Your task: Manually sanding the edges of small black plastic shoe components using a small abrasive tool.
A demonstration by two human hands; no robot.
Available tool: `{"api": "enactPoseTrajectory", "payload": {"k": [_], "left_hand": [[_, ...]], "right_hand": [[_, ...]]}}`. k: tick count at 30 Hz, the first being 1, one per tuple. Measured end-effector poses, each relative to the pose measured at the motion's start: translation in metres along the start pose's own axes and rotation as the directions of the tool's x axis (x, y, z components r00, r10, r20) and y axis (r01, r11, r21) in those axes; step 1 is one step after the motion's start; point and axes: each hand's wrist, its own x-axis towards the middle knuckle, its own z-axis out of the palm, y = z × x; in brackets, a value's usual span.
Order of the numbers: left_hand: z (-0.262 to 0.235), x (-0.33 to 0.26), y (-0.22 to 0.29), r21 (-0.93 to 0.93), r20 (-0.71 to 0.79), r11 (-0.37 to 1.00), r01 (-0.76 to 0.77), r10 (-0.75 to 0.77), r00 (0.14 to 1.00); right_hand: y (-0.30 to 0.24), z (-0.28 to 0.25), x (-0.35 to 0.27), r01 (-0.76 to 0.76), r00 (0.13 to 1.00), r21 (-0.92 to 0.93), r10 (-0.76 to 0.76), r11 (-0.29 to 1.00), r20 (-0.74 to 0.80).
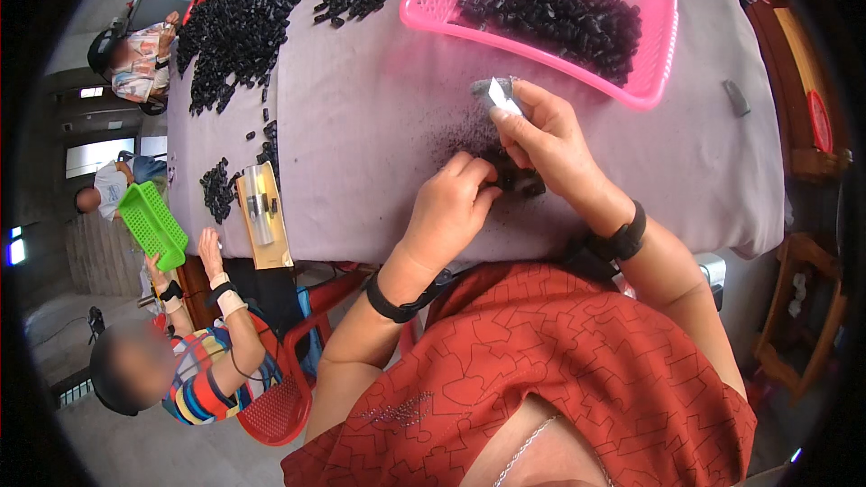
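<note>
Red patterned cloth (541,370) of the wearer's top fills the bottom of the view, with two bare forearms rising from it, each banded by a black wrist strap. Left hand (448,209), its fingers (481,188) curled tight, pinches a small black part (516,179) that lies on the counter (379,126), which is draped in pale lilac cloth and dusted with dark specks just there. Right hand (552,142) is touching the same part from the other side while its fingers (514,123) grip a small flat silvery blade-like piece (502,96) tilted upward; whether it is a knife or a scraper cannot be told. Just beyond the hands, a pink plastic basket (649,81) with latticed walls holds a heap of similar black parts (555,20). At the counter's left edge lies a tan card (275,239) with a clear tube on it, beside a small cluster of black parts, and farther along that side a long spread of black parts (239,22) runs toward the far end. Another person in a striped shirt (203,383) sits at lower left in a red chair, lifting a green plastic basket (152,224); two more people are seated farther along the left side. A small dark flat object (736,97) rests alone near the counter's right edge.
</note>
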Motion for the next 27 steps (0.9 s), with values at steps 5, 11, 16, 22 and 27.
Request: {"api": "enactPoseTrajectory", "payload": {"k": [5, 11, 16, 22, 27], "left_hand": [[0.004, -0.002, 0.005, 0.071, 0.055, 0.997, -0.037, 0.033, 0.998], [0.006, -0.009, 0.013, 0.054, 0.066, 0.998, -0.028, 0.025, 0.998], [-0.001, -0.009, 0.000, 0.012, 0.019, 0.999, -0.049, 0.049, 0.999], [-0.040, -0.001, -0.037, -0.923, 0.155, 0.256, 0.288, -0.438, 0.886], [-0.041, -0.003, -0.045, -0.969, 0.214, 0.024, 0.247, -0.421, 0.881]], "right_hand": [[0.000, 0.000, 0.000, -0.006, 1.000, -0.001, 0.006, 1.000, 0.006], [0.000, 0.000, 0.000, -0.026, 0.999, -0.027, 0.027, 0.999, 0.043], [0.000, 0.002, -0.001, -0.036, 0.999, -0.045, 0.037, 0.998, 0.038], [-0.004, 0.001, -0.004, -0.083, 0.985, -0.102, 0.097, 0.991, 0.140], [-0.010, 0.007, -0.008, -0.142, 0.920, -0.144, 0.184, 0.979, 0.345]]}}
